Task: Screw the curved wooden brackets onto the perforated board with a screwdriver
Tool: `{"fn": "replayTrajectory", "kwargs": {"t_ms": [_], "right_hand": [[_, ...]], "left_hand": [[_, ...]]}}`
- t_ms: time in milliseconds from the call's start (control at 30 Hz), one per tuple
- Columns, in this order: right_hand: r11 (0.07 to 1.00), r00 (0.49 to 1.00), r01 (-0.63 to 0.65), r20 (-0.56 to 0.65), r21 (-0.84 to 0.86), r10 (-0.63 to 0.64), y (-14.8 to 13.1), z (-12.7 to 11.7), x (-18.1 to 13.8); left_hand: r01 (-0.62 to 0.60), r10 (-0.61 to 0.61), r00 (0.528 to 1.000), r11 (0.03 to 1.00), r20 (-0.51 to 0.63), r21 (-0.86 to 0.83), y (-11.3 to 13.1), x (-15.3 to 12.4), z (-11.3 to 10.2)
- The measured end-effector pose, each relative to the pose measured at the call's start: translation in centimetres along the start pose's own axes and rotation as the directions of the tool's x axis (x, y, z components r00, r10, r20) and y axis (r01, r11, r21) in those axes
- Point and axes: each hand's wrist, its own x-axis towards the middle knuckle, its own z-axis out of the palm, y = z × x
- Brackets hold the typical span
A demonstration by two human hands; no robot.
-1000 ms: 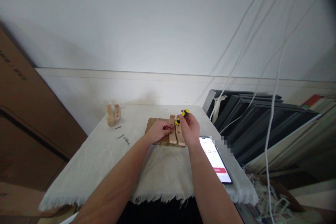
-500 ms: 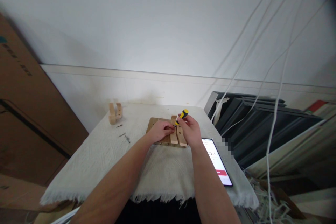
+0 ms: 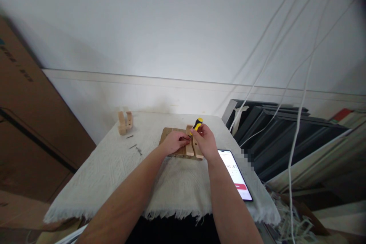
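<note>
Right hand (image 3: 203,141) gripped the stubby yellow-and-black screwdriver (image 3: 197,124) by its handle, probably light and stiff, while left hand (image 3: 173,142) pinched the pale wooden slatted board (image 3: 183,151).

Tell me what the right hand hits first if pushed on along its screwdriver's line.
The screwdriver in the right hand would probably meet the wooden slat at its tip, beside the left hand; depth is unclear, so those fingers could come first.

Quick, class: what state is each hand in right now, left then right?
Left hand: pinched shut over the wooden board; what it pinches cannot be told.
Right hand: closed on the yellow-black screwdriver.
</note>
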Motion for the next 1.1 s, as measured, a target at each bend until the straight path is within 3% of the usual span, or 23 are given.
{"fn": "replayTrajectory", "kwargs": {"t_ms": [133, 433, 667, 867, 1000, 1100], "right_hand": [[0.997, 0.997, -0.034, -0.065, -0.072, 0.03, 0.0, 0.1, 0.1], [0.97, 1.0, 0.009, -0.023, 0.243, -0.004, 0.1, 0.1, -0.2], [0.994, 0.998, -0.048, -0.046, 0.095, 0.053, -0.1, 0.5, 0.0], [0.953, 0.996, -0.068, 0.082, 0.294, 0.046, -0.1, 0.3, 0.0], [0.96, 0.989, -0.079, 0.143, 0.269, 0.042, 0.0, 0.1, -0.1], [0.976, 0.978, -0.045, 0.209, 0.214, -0.001, 0.3, 0.0, -0.2]], "left_hand": [[-0.018, 0.018, 1.0, 1.0, 0.007, 0.0, -0.3, 0.0, 0.1], [-0.018, 0.018, 1.0, 0.999, 0.004, -0.03, -0.3, -0.1, 0.1], [-0.043, 0.043, 0.999, 0.999, 0.01, 0.013, -0.7, 0.1, 0.2], [-0.054, 0.055, 0.998, 0.998, 0.012, -0.035, -0.6, 0.0, 0.2], [-0.077, 0.077, 0.997, 0.997, 0.013, -0.019, -0.9, 0.1, 0.3], [-0.162, 0.162, 0.987, 0.987, -0.001, -0.022, -1.0, 0.2, 0.2]]}}
